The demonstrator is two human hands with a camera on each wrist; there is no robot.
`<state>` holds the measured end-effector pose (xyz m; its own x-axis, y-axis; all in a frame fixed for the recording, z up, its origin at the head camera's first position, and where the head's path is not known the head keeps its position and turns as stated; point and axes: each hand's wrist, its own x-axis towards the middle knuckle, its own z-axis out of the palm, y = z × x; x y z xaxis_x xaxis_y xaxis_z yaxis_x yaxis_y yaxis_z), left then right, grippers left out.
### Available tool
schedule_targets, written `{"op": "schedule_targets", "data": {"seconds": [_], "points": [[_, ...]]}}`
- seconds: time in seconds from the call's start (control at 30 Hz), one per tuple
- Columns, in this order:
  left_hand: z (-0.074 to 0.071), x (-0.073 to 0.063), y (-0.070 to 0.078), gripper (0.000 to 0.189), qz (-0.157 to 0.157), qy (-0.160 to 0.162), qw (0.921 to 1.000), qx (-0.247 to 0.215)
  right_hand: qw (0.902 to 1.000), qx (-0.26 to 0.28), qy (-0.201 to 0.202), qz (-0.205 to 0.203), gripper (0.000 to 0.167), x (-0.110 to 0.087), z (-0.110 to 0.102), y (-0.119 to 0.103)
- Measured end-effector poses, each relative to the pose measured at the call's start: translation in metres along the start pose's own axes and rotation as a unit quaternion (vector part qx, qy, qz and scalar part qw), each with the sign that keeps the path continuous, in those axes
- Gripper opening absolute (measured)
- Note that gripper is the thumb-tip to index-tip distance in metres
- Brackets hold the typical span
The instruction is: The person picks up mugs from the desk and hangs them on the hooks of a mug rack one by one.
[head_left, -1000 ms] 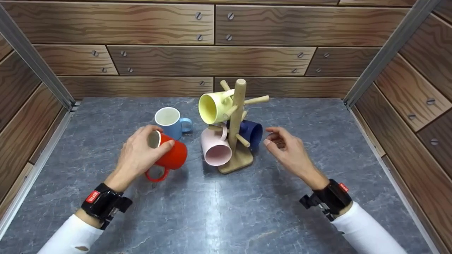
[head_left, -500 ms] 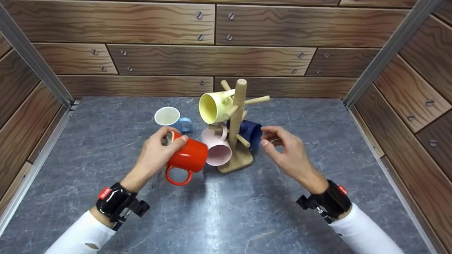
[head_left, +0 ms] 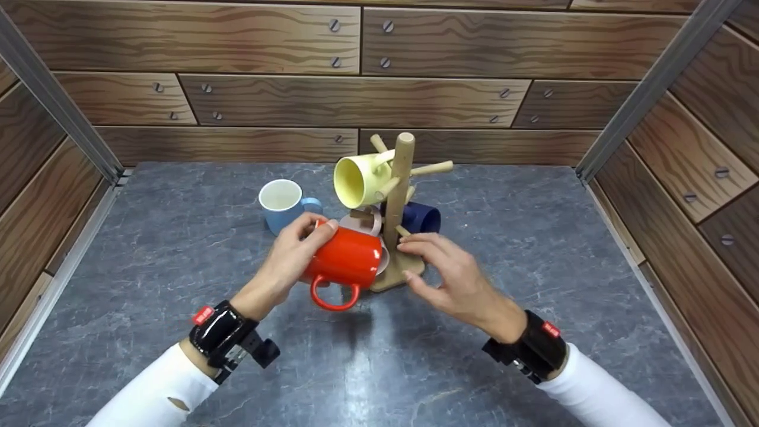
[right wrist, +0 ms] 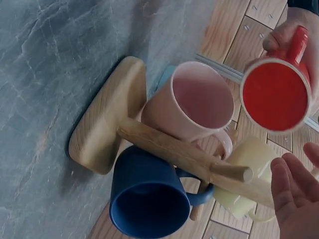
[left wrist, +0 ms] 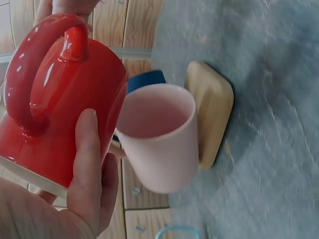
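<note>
My left hand (head_left: 284,264) grips a red mug (head_left: 347,258) near its pale-rimmed mouth, the thumb along its side. The mug lies sideways in the air, handle toward me and base to the right. Just beyond that base is my right hand (head_left: 456,276), fingers loosely bent and holding nothing, fingertips by a lower peg (head_left: 402,230) of the wooden mug tree (head_left: 404,163). A pink mug (left wrist: 164,154) hangs low on the tree, largely hidden behind the red one in the head view. Higher up hangs a yellow mug (head_left: 375,178); a navy mug (right wrist: 144,184) hangs low behind the post.
A light blue mug (head_left: 278,218) stands upright on the grey marbled tabletop (head_left: 195,207), left of the tree. An upper peg (head_left: 433,168) points right with nothing on it. Wood-print walls (head_left: 267,101) enclose the back and sides.
My left hand has carried the red mug rightward, from beside the light blue mug to in front of the pink one. My right hand has moved left from the navy mug toward the red mug's base.
</note>
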<state>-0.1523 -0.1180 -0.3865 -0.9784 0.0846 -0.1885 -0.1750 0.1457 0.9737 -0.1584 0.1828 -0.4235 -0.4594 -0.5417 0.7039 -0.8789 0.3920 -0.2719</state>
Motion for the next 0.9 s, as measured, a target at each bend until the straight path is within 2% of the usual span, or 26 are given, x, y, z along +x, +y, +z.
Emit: {"op": "schedule_targets", "data": {"seconds": [0.17, 0.4, 0.67, 0.9], "points": [[0.007, 0.001, -0.001, 0.036, -0.013, -0.012, 0.9994, -0.028, 0.9988, -0.012, -0.030, -0.037, 0.059, 0.000, 0.004, -0.001], [0.014, 0.002, -0.001, 0.041, -0.033, -0.022, 0.9984, -0.039, 0.9906, -0.068, -0.080, -0.088, 0.093, 0.002, 0.009, -0.004], [0.018, 0.002, -0.001, 0.040, -0.053, -0.037, 0.9949, -0.077, 0.9853, -0.123, -0.060, -0.103, 0.111, 0.004, 0.018, -0.006], [0.021, 0.000, 0.002, 0.035, -0.059, -0.044, 0.9932, -0.090, 0.9827, -0.147, -0.034, -0.108, 0.115, 0.006, 0.023, -0.006]]}}
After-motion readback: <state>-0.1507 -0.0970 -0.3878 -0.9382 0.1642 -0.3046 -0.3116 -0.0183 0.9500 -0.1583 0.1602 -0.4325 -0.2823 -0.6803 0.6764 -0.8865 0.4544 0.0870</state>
